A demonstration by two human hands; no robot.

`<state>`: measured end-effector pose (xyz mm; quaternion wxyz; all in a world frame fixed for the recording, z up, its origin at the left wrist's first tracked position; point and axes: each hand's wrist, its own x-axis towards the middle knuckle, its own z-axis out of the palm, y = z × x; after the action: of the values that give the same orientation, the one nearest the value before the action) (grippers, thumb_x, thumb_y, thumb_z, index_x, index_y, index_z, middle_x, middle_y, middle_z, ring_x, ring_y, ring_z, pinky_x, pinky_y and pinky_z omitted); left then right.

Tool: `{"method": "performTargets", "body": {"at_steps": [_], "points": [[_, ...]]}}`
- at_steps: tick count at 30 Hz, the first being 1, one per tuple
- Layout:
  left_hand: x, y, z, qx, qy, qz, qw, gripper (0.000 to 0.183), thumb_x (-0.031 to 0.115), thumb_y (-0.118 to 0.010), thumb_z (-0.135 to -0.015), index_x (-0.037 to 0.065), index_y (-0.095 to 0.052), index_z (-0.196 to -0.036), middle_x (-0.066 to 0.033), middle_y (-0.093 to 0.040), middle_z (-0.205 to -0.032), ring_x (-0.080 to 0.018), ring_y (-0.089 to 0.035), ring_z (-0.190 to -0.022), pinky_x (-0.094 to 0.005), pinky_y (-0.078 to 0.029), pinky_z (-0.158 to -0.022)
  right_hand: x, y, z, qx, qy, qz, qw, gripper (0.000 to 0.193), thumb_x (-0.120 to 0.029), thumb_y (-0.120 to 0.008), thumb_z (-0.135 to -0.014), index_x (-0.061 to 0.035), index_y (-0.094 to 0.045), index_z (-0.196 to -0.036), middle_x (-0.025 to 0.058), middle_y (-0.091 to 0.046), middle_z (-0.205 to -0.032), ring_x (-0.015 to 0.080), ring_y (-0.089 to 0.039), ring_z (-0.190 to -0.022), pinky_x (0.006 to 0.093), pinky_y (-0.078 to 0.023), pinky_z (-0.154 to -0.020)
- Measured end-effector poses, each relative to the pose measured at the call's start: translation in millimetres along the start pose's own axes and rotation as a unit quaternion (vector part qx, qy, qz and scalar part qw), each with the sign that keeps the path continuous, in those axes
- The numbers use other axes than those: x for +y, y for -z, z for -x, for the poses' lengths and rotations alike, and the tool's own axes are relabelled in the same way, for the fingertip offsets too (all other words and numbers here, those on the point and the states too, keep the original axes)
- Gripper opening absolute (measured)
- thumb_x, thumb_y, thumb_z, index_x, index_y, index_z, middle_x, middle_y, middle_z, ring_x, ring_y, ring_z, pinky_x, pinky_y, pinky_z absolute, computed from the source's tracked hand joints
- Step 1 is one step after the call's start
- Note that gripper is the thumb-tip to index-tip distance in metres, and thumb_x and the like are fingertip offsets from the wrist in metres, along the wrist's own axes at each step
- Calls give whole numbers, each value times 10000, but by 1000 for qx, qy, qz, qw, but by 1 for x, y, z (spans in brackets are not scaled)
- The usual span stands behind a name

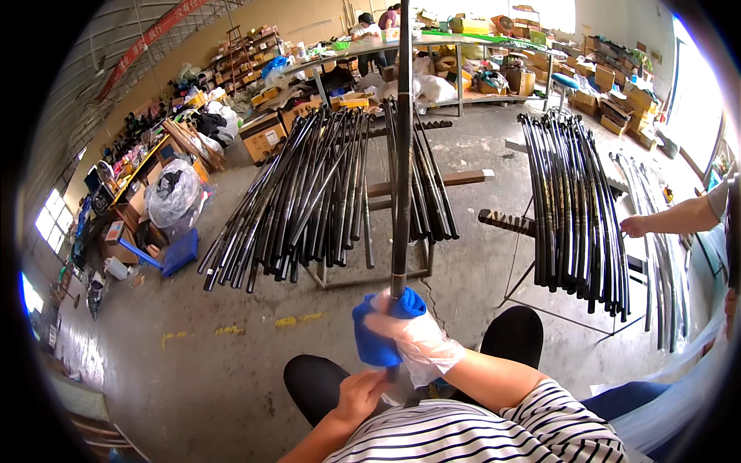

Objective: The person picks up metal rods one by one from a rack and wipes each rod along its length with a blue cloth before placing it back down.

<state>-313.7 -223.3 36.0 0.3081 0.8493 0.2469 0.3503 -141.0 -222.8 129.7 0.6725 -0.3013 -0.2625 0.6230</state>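
A long black rod (403,154), which looks like a fishing rod, stands nearly upright in front of me. My right hand (421,343), in a thin clear plastic glove, is closed around a blue cloth (376,339) wrapped about the rod's lower part. Below it, close to my body, my bare left hand (361,395) grips the rod near its bottom end. The rod's top runs out of the picture.
Many similar rods (309,193) lie on a metal stand ahead, and more rods (575,208) on a rack at right. A co-worker's hand (637,225) reaches beside that rack. A blue plastic stool (179,253) lies tipped at left. Behind stands a cluttered workbench (494,98).
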Motion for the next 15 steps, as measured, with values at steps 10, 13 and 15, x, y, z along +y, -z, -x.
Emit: {"method": "performTargets", "body": {"at_steps": [10,13,15], "points": [[3,-1,-27,64,121,-28,990,159,65,-669,-713,54,-610,-860,-102,-585,-685,-182,-598,-622,-285,-453,-550,23,7,20,-2,-13,68,998,234,-77,-722,-706,-61,-528,-836,3,-538,-761,92,-516,-692,269,-457,-626],[-7,38,-52,74,139,71,985,205,142,-658,-763,30,-645,-935,-44,-518,-699,-97,-495,-630,-230,-400,-550,15,27,15,-4,-31,63,998,228,-96,-720,-706,-64,-529,-826,-2,-543,-740,84,-514,-637,256,-451,-565],[10,48,-77,71,77,46,993,239,162,-657,-780,16,-641,-969,-32,-483,-749,-103,-450,-632,-238,-383,-543,21,39,8,-13,-39,207,978,233,-131,-709,-725,-61,-533,-860,5,-559,-777,87,-515,-671,257,-446,-601]]}}
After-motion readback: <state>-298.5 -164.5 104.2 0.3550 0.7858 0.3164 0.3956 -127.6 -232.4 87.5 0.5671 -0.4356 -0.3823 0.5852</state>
